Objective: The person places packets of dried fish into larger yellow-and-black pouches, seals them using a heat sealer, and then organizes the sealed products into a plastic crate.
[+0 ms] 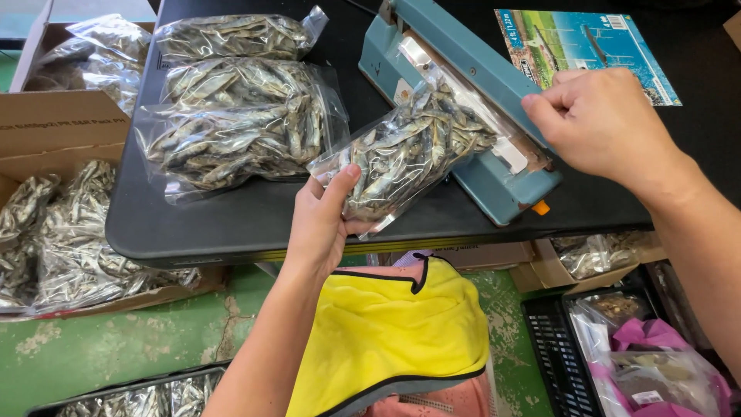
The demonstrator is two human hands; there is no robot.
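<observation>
The left hand (pixel 320 220) grips the lower end of a clear plastic bag of small dried silvery fish (pixel 405 150), whose top end lies in the mouth of a teal impulse heat sealer (pixel 463 100) near the front edge of the black worktop (pixel 231 224). The right hand (pixel 602 123) rests on the sealer's arm. Three filled bags of the same fish (pixel 231 116) are stacked toward the worktop's left edge.

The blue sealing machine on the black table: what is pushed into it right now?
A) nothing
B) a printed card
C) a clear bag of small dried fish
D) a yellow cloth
C: the left hand holds a clear bag of dried fish with its open end under the sealer's arm, which the right hand presses.
</observation>
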